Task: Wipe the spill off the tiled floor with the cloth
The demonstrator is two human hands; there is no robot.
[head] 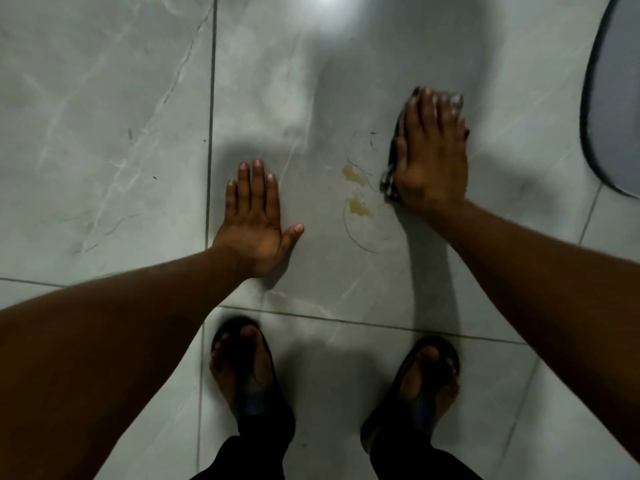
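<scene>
Right hand pressed flat on cloth beside yellow spill — positioned for sweep; left hand splayed empty on tiled floor — bracing.

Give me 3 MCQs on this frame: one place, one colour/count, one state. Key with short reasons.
1. Where do the spill patches lie?
A. Between the two hands
B. Left of the left hand
C. Under the right sandal

2. How many yellowish patches show?
A. Two
B. Five
C. None

3. What is the left hand doing?
A. Pressed flat on the tile, empty
B. Gripping the cloth
C. Raised off the floor

Key: 1 A, the patches sit right of the left hand and just left of the right hand on the cloth; 2 A, one above the other; 3 A, palm down, fingers spread, nothing held.
</scene>
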